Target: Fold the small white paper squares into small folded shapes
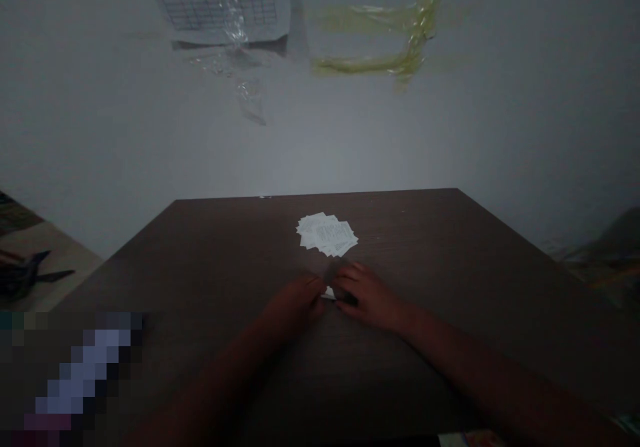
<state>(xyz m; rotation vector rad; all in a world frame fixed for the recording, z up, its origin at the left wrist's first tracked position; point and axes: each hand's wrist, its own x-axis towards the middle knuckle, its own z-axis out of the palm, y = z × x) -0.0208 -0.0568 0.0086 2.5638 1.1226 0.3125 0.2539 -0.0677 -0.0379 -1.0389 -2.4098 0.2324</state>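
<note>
A: What's on your dark-brown, wood-grained table [225, 247]?
B: Your bare right hand [367, 297] and bare left hand [297, 300], curled close together; beyond them, a loose pile of white printed paper slips [325, 235].
A: Your grip?
B: A small white paper piece [329, 293] shows between your hands; whether either pinches it, I can't tell.

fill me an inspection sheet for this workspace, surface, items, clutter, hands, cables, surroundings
surface: brown table, dimly lit
job's things: overlapping pile of white papers, print on some; small white piece between the hands
clutter: white scrap at the table's far edge
hands: left hand and right hand at the white piece; exact grip too dark to tell
cables: nothing seen
surroundings: pale wall with a gridded sheet and yellowish tape
</note>
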